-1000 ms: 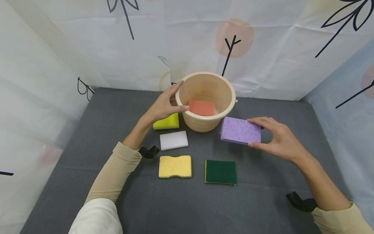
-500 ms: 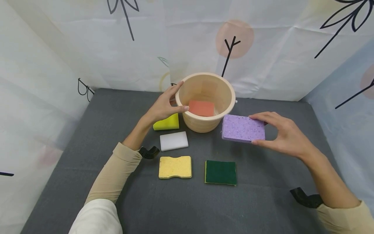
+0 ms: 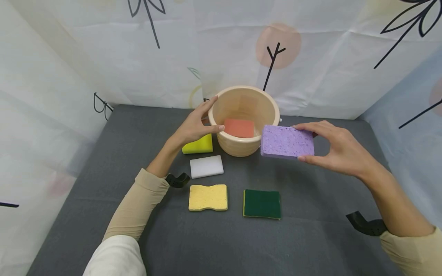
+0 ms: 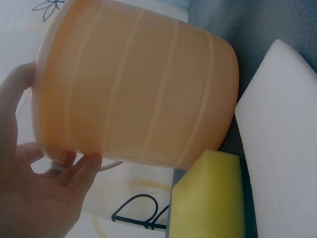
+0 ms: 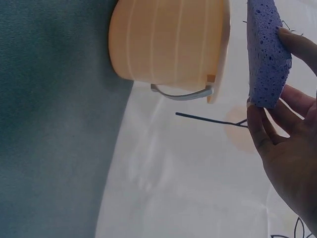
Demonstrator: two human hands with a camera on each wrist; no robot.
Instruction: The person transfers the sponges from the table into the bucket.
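Note:
A peach bucket (image 3: 238, 147) stands at the back of the table in the head view, with an orange-red sponge (image 3: 239, 127) inside on its bottom. My left hand (image 3: 195, 124) grips the bucket's left rim, thumb at the front; the left wrist view shows fingertips against the ribbed wall (image 4: 138, 84). Just right of the bucket, my right hand (image 3: 333, 145) pinches a purple sponge (image 3: 287, 141) by its right end, thumb below and fingers above. The sponge is raised off the table, overlapping the bucket's right edge in the head view. In the right wrist view the sponge (image 5: 267, 54) is beyond the rim's height.
A bright yellow-green sponge (image 3: 198, 145) lies left of the bucket, partly under the left hand's line. Nearer are a white sponge (image 3: 206, 167), a notched yellow sponge (image 3: 208, 197) and a dark green scouring sponge (image 3: 261, 204). Patterned cloth (image 3: 228, 50) hangs behind the grey table (image 3: 310, 241).
My right hand has lifted the purple sponge higher, up along the bucket's right side. The left hand keeps its place on the rim, and the other sponges lie where they were.

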